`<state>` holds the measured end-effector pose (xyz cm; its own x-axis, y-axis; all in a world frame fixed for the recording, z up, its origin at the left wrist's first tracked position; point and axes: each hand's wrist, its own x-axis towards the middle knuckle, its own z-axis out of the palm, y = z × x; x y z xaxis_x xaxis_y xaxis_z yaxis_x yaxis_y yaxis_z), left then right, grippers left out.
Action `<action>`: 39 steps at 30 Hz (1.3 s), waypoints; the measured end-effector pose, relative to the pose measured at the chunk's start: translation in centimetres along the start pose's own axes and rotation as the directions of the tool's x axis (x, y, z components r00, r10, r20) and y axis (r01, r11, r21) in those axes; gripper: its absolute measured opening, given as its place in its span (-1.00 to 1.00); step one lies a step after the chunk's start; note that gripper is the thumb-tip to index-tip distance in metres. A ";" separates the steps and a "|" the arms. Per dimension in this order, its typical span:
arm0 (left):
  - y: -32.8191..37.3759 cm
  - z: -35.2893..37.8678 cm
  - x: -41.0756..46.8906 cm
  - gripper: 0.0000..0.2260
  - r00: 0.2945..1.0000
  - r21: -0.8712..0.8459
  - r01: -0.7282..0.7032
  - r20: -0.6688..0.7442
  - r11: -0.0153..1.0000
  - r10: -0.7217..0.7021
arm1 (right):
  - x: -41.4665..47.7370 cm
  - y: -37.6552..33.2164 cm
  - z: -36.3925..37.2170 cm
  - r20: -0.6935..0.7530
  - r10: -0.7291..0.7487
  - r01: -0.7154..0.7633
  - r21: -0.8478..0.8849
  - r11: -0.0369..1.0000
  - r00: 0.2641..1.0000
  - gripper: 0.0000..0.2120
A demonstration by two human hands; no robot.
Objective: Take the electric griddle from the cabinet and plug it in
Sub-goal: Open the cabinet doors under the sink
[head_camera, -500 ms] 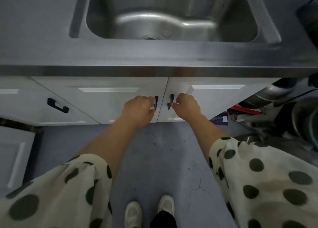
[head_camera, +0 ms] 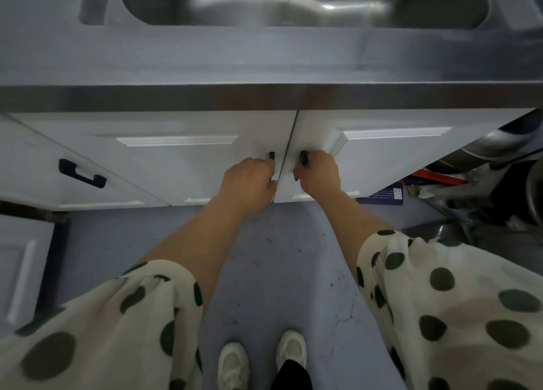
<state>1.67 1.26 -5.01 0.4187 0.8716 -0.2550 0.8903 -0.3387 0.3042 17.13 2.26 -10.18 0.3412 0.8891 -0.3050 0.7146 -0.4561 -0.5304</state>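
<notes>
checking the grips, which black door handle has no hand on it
The far-left door's handle: fully visible and untouched, while the left hand and right hand cover the two middle handles.

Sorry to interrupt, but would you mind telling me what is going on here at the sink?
A person stands at the steel counter, below the sink, with both hands on the white cabinet doors underneath. The left hand grips the black handle of the left door, and the right hand grips the handle of the right door. The doors look barely parted, if at all. No griddle is in view yet.
</notes>
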 end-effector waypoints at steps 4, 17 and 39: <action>-0.1 -0.1 -0.8 -0.73 1.000 -0.005 -0.007 0.025 1.000 0.007 | -1.9 1.5 0.1 0.044 0.008 -0.008 0.010 1.000 0.999 -0.76; 7.2 0.9 -5.1 -0.77 0.981 0.038 -0.157 0.117 0.987 0.152 | -14.5 9.7 -3.0 0.096 0.010 -0.012 0.028 1.000 0.995 -0.80; 23.9 6.3 -7.7 -0.81 0.857 0.029 -0.464 0.267 0.885 0.440 | -24.8 24.1 -11.1 0.215 0.785 -0.330 0.944 -0.014 0.582 -0.71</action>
<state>20.87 -15.77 -1.60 0.7988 0.5031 -0.3298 0.5992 -0.7145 0.3612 32.69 -30.34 -6.64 0.6281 0.1515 -0.7633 -0.6988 -0.3218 -0.6389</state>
